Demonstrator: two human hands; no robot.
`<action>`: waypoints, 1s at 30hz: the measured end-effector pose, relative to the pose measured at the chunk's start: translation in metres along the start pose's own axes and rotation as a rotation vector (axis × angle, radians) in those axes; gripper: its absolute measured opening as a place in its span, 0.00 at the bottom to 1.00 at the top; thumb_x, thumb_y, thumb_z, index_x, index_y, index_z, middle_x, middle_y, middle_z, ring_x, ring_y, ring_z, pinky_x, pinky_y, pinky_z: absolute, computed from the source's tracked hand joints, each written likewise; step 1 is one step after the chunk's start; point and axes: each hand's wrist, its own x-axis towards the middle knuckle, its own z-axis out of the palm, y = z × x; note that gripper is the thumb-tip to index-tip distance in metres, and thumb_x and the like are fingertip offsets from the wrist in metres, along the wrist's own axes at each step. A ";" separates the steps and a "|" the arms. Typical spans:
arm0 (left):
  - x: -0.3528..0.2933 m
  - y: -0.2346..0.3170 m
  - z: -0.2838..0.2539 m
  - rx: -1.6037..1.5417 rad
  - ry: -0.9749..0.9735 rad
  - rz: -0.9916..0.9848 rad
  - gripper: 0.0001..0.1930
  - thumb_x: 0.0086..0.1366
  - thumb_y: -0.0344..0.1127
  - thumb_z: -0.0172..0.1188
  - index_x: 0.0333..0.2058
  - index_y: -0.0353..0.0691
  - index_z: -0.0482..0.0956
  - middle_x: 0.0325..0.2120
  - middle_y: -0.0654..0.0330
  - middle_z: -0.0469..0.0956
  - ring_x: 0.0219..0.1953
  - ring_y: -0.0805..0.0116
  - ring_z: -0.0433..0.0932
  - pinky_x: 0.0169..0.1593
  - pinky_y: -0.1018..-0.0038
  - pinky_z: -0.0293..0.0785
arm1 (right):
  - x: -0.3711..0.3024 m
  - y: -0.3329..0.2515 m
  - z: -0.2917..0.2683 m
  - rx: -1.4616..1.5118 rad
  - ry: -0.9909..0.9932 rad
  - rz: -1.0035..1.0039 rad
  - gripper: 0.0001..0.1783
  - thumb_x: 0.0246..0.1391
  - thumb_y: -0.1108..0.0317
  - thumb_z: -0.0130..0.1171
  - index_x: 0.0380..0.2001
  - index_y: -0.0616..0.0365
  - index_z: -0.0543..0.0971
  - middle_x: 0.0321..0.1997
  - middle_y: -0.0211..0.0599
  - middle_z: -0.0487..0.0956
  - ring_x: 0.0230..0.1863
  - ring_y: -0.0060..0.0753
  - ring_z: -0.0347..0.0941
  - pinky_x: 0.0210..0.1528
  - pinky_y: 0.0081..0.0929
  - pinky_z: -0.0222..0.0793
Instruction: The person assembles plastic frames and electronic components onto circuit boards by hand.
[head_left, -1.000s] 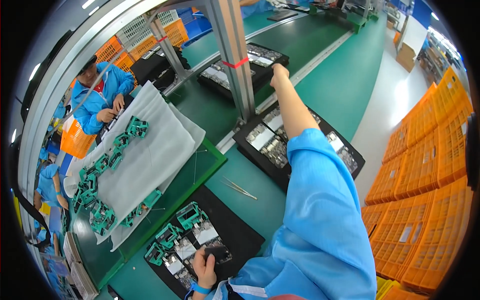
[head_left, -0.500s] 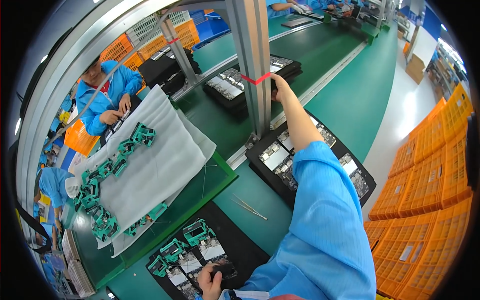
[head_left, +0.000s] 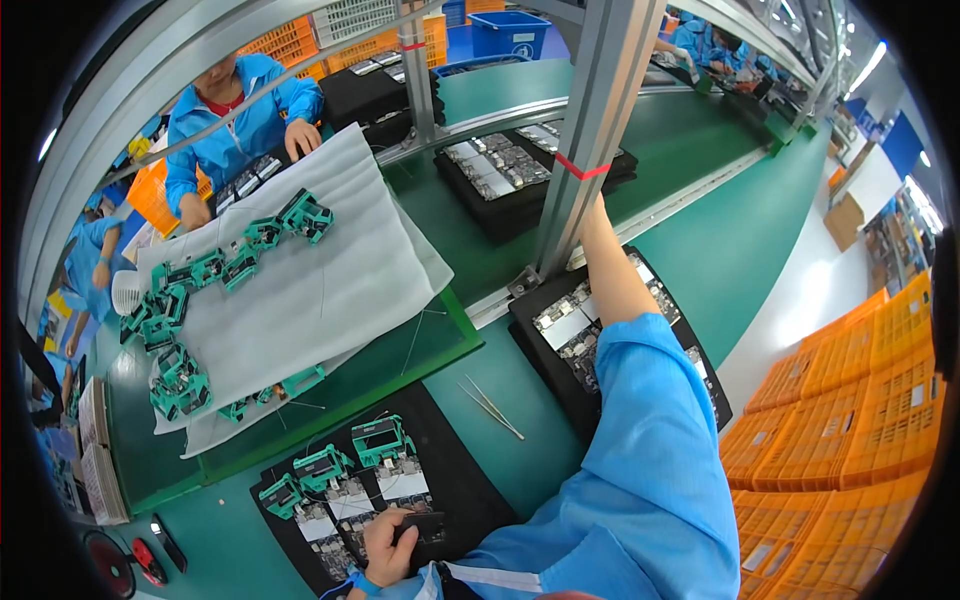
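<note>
My left hand (head_left: 388, 552) is closed at the edge of a dark flat rectangular piece (head_left: 426, 527), over a black foam tray (head_left: 468, 490). Circuit boards with silvery plates (head_left: 404, 484) lie in rows on this tray, and green plastic fixtures (head_left: 382, 440) sit at their far ends. My right arm is stretched far forward, and the right hand (head_left: 596, 222) is partly behind a metal post (head_left: 590, 130). Its fingers are hidden there, close to a stack of black trays with boards (head_left: 490, 175). Under that forearm lies another black board tray (head_left: 570, 330). Tweezers (head_left: 492, 408) rest between the two near trays.
White foam sheeting (head_left: 320, 270) on the left carries several more green fixtures (head_left: 170, 378) with thin wires. A co-worker in blue (head_left: 240, 110) handles a board tray beyond it. Orange crates (head_left: 850, 400) are stacked at the right. A red-and-black round object (head_left: 148, 562) lies lower left.
The view has shifted, so the post and tray stack appear farther right. My right hand has gone farther behind the post. My left hand keeps its place at the dark piece.
</note>
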 end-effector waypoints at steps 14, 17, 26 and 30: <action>-0.002 0.006 -0.006 0.010 -0.096 -0.018 0.10 0.67 0.33 0.56 0.42 0.32 0.78 0.36 0.55 0.80 0.37 0.68 0.78 0.44 0.73 0.73 | -0.022 -0.063 0.003 -0.009 0.110 -0.240 0.12 0.48 0.70 0.61 0.39 0.57 0.80 0.45 0.41 0.83 0.48 0.50 0.78 0.57 0.49 0.73; -0.005 0.001 -0.005 0.018 -0.021 -0.019 0.08 0.63 0.31 0.59 0.37 0.33 0.77 0.29 0.51 0.78 0.30 0.55 0.77 0.37 0.67 0.72 | -0.052 -0.090 0.016 0.014 0.158 -0.356 0.11 0.48 0.72 0.61 0.37 0.59 0.80 0.48 0.40 0.82 0.49 0.50 0.78 0.58 0.52 0.72; -0.002 -0.006 -0.006 -0.145 -0.054 -0.023 0.09 0.69 0.31 0.56 0.44 0.32 0.76 0.31 0.61 0.78 0.31 0.73 0.75 0.36 0.75 0.71 | -0.211 -0.206 0.013 -0.052 0.114 -0.737 0.15 0.49 0.77 0.58 0.42 0.68 0.77 0.52 0.49 0.79 0.56 0.54 0.74 0.67 0.55 0.64; -0.003 0.001 -0.007 -0.281 -0.074 -0.032 0.09 0.73 0.33 0.53 0.44 0.33 0.74 0.35 0.64 0.77 0.36 0.80 0.72 0.41 0.82 0.67 | -0.323 -0.178 0.030 -0.048 0.106 -0.807 0.19 0.52 0.79 0.55 0.49 0.70 0.73 0.57 0.51 0.76 0.60 0.53 0.71 0.68 0.51 0.63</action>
